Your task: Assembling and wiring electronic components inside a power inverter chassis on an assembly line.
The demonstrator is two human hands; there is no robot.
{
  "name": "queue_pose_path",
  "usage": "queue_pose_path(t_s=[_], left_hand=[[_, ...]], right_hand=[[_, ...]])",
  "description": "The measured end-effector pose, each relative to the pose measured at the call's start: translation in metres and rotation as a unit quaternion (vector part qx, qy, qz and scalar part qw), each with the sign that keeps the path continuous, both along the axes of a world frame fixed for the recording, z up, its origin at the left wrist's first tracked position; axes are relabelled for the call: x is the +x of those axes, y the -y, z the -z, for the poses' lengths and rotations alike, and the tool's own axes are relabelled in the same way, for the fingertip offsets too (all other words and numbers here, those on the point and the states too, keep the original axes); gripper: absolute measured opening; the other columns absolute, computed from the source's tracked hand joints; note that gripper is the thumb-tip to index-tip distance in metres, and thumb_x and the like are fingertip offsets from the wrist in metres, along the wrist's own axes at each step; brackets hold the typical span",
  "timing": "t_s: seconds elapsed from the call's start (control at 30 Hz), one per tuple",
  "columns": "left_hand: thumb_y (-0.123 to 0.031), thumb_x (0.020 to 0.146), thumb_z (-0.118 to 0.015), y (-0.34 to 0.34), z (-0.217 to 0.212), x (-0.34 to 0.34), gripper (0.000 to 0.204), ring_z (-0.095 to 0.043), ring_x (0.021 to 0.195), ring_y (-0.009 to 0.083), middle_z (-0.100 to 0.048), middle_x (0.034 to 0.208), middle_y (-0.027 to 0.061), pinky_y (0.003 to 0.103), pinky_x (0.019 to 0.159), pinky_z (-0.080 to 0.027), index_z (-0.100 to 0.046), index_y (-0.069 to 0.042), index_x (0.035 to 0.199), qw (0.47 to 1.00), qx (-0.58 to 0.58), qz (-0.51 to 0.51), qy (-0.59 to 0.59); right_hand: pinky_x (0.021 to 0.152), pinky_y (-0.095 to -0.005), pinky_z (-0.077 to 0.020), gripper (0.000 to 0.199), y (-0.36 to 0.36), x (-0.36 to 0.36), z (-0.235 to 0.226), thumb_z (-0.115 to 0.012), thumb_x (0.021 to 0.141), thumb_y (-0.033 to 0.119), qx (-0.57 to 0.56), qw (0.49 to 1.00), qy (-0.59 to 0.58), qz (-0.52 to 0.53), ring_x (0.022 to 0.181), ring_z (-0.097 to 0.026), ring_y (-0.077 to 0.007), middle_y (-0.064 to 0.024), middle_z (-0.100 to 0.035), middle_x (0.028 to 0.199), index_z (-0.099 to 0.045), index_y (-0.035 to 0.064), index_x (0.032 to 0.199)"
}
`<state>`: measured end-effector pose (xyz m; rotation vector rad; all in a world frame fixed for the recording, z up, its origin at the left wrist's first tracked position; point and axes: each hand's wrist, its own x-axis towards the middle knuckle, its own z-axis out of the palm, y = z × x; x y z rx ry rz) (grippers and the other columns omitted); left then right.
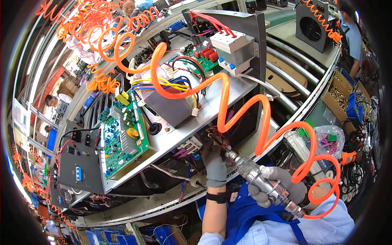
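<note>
My right hand (286, 181), in a grey work glove, is wrapped round a metal air screwdriver (255, 173) whose nose points up and left at the chassis. An orange coiled air hose (265, 118) runs from its rear end. My left hand (214, 161), also gloved, reaches to the near side of the open metal chassis (179, 139), close to the tool's tip. Its fingers are closed, but what they pinch is hidden. On the chassis sit a green circuit board (122, 139), a dark grey block-shaped transformer (171, 108) and a white breaker (232, 47).
Steel conveyor rollers (290, 85) extend at the right. Boxes of small hardware (341, 92) and a plastic bag (326, 141) lie beyond them. More orange coils (94, 28) hang at the upper left. Loose wires (183, 183) dangle below the chassis. Other people are in the background.
</note>
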<state>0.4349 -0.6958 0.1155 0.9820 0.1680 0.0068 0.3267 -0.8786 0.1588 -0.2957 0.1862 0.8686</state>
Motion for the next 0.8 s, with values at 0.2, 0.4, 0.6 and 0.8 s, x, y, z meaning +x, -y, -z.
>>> queue_pose_path(t_s=[0.2,0.4,0.6,0.8], left_hand=[[0.007,0.09,-0.048,0.011,0.023,0.016,0.016,-0.056,0.059,0.011,-0.061,0.079,0.0046,0.022,0.053,-0.044,-0.059,-0.004,0.089,0.992,0.091,-0.074,0.045],[0.005,0.091,-0.049,0.019,0.02,0.016,0.016,-0.055,0.057,0.0079,-0.062,0.077,0.0043,0.019,0.048,-0.039,-0.06,-0.004,0.086,0.994,-0.041,-0.09,0.043],[-0.02,0.095,-0.057,0.015,0.022,0.018,0.018,-0.059,0.062,0.0148,-0.063,0.077,0.0069,0.024,0.054,-0.048,-0.061,-0.003,0.1,0.985,0.085,-0.114,0.099],[-0.014,0.095,-0.057,0.024,0.005,0.019,0.02,-0.053,0.052,0.0097,-0.06,0.067,0.0048,0.023,0.046,-0.042,-0.059,-0.003,0.078,0.989,0.05,-0.134,0.037]], right_hand=[[0.063,-0.0382,-0.0512,0.044,-0.011,0.0,-0.008,-0.052,0.094,0.033,0.053,0.998,-0.028,-0.002,0.072,-0.062,-0.0217,-0.0153,-0.06,0.096,-0.044,0.0073,0.129],[0.055,-0.0318,-0.0461,0.047,-0.008,0.003,-0.033,-0.053,0.092,0.033,-0.008,1.0,0.016,0.002,0.063,-0.054,-0.0159,-0.0113,-0.057,0.088,-0.042,0.0087,0.131],[0.052,-0.0283,-0.0416,0.05,-0.01,0.007,-0.001,-0.053,0.092,0.035,0.036,0.997,0.071,-0.011,0.058,-0.046,-0.013,-0.0082,-0.053,0.084,-0.042,0.0091,0.133],[0.053,-0.0293,-0.0435,0.053,-0.01,0.01,0.015,-0.055,0.091,0.035,0.193,0.981,-0.012,-0.009,0.065,-0.052,-0.0173,-0.0145,-0.057,0.092,-0.042,0.005,0.132]])
